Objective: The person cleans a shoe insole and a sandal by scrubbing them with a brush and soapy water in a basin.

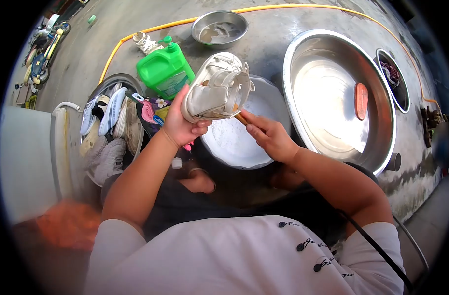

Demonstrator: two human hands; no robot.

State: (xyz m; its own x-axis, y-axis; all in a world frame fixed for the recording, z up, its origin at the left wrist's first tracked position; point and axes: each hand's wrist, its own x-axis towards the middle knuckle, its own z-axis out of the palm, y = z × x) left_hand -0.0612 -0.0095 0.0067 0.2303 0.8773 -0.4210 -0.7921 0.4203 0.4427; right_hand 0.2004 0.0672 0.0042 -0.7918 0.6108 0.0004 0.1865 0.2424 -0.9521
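Observation:
A white shoe with straps is held up in my left hand, its fingers closed around the heel side and sole. My right hand grips a thin wooden handle, which looks like that of a brush. The far end of this handle is hidden at the shoe's opening. Below the shoe stands a white basin with sudsy water in it. Just beyond my left hand is a green jug with a pump top.
A metal tub full of shoes is at left. One white shoe lies behind the jug. A metal bowl of water stands ahead. Right, a large steel basin holds a reddish brush-like object. A yellow hose crosses the floor.

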